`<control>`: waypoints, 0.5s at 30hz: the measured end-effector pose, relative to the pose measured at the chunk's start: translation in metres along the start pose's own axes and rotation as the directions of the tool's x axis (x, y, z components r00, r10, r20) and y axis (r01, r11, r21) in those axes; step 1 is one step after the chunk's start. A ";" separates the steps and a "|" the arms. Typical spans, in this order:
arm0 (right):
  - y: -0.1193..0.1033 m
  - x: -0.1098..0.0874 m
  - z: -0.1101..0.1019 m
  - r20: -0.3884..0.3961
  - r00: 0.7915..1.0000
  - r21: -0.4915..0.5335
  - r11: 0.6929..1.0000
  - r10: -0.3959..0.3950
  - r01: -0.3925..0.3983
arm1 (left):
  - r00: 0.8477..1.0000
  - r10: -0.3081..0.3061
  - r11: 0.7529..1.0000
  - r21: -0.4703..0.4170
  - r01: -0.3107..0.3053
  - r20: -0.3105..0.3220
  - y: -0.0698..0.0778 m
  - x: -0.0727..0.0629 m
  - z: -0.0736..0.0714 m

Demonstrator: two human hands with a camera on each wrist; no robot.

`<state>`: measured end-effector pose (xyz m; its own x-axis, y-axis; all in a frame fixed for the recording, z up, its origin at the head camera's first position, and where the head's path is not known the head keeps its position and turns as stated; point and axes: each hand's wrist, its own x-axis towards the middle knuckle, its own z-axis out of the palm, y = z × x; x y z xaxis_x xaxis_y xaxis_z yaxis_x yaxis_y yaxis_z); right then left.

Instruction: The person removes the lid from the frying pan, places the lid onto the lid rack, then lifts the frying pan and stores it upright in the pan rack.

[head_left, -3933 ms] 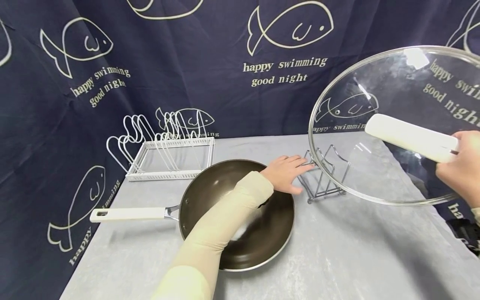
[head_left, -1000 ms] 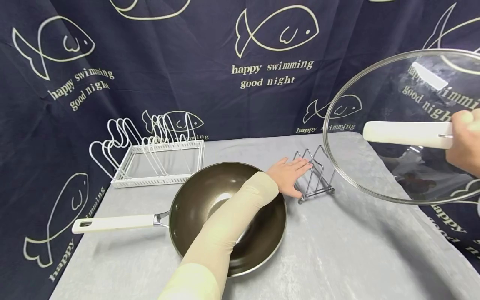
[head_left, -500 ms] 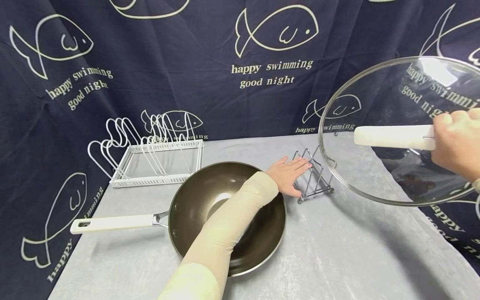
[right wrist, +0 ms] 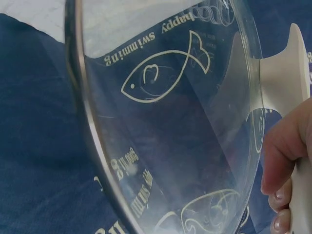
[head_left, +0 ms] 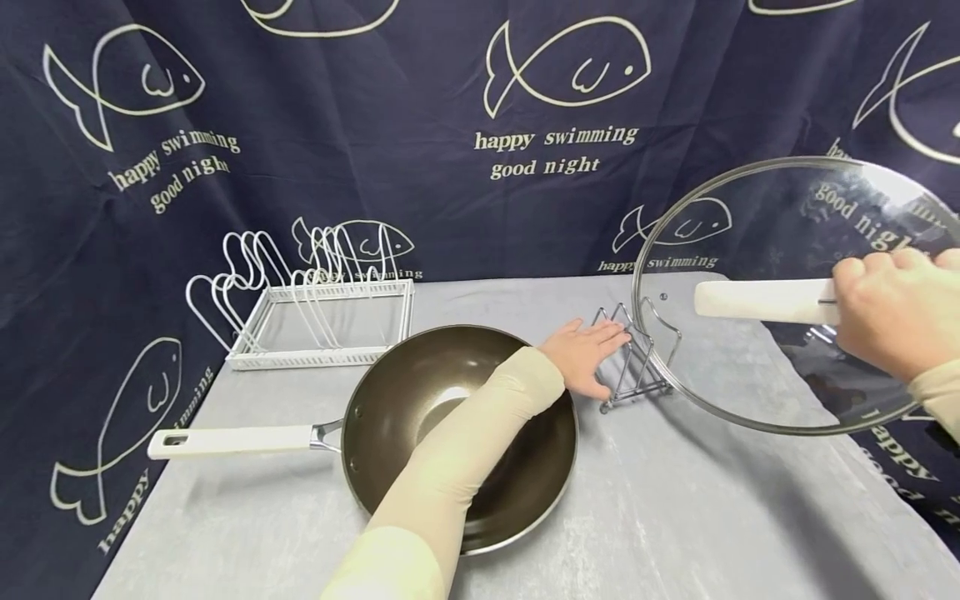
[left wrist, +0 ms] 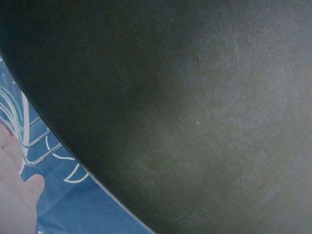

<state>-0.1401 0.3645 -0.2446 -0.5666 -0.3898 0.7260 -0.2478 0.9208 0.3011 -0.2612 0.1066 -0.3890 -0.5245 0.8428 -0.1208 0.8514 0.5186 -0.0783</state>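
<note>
In the head view my right hand grips the white handle of a large glass lid, held up on edge at the right. The lid's steel rim overlaps the small wire rack in this view. The right wrist view has my right hand curled round that handle, beside the glass. My left hand reaches across the pan and lies over the rack's left side with fingers extended. A dark-coated wok with a white handle stands under my left forearm; its interior fills most of the left wrist view.
A white wire rack with upright loops and a tray base stands at the back left. The wok's handle points left over the grey tabletop. Behind hangs a dark blue fish-print cloth.
My right hand has brought the lid down and to the left, so its rim now overlaps more of the small rack. My left hand has stayed at that rack; the wok stays put.
</note>
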 end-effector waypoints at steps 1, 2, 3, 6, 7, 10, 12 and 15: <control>-0.001 -0.001 0.000 0.007 1.000 -0.008 1.000 -0.006 0.006 | 1.000 0.000 1.000 0.004 0.000 0.000 0.001 0.000 0.000; -0.002 -0.001 0.001 0.014 1.000 -0.016 1.000 -0.014 0.014 | 1.000 0.000 1.000 0.006 0.000 -0.001 0.002 -0.001 0.000; -0.003 -0.002 0.001 0.019 1.000 -0.023 1.000 -0.018 0.019 | 1.000 0.000 1.000 0.011 0.000 -0.002 0.003 -0.001 -0.001; -0.007 -0.003 0.003 0.025 0.999 -0.039 0.999 -0.037 0.038 | 1.000 0.001 1.000 0.017 -0.001 0.001 0.004 -0.002 -0.001; -0.008 -0.003 0.003 0.025 0.999 -0.043 0.998 -0.043 0.044 | 1.000 0.000 1.000 0.016 0.000 0.003 0.004 -0.002 -0.001; -0.009 -0.004 0.004 0.031 0.998 -0.043 0.998 -0.046 0.048 | 1.000 -0.003 1.000 0.022 0.003 0.005 0.004 -0.002 -0.002; -0.010 -0.004 0.005 0.036 0.998 -0.040 0.998 -0.052 0.053 | 1.000 -0.003 1.000 0.025 0.003 0.002 0.003 -0.002 -0.003; -0.011 -0.004 0.005 0.066 0.997 -0.030 0.998 -0.050 0.053 | 1.000 -0.008 1.000 0.030 0.008 0.003 0.003 -0.002 -0.003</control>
<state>-0.1393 0.3563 -0.2537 -0.6038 -0.4356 0.6676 -0.2533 0.8989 0.3574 -0.2575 0.1069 -0.3859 -0.5316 0.8379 -0.1235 0.8466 0.5211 -0.1085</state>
